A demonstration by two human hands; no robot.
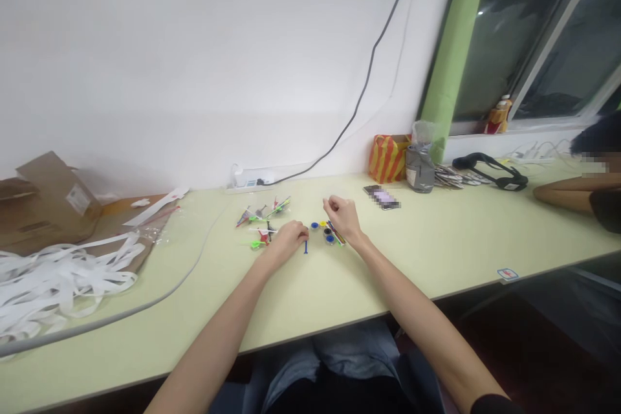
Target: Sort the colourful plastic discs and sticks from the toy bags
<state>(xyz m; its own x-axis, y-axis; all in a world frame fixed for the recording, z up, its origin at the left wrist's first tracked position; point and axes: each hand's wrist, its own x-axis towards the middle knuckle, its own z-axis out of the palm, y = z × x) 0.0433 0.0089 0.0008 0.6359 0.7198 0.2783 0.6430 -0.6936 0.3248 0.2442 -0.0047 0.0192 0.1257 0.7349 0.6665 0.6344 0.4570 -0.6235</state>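
Observation:
My left hand [290,240] is closed in a pinch low over the table. A small blue plastic stick with a wider end [305,248] shows just below its fingertips. My right hand [343,215] is curled shut to the right; whatever its fingers hold is hidden. Between the hands lie small round pieces, among them a blue one [330,239], a yellow one [323,224] and a black one [327,231]. Several thin coloured sticks [336,233] lie under the right hand's edge. Left of my left hand are small bagged plastic parts in red and green [262,235].
More bagged parts [264,211] lie behind. White ribbon [63,278] and a cardboard box [53,200] fill the left side, with a grey cable [160,297] alongside. A phone [382,196], striped bag [387,158], and black headset [490,170] are rightward. Another person's arm [565,191] rests far right.

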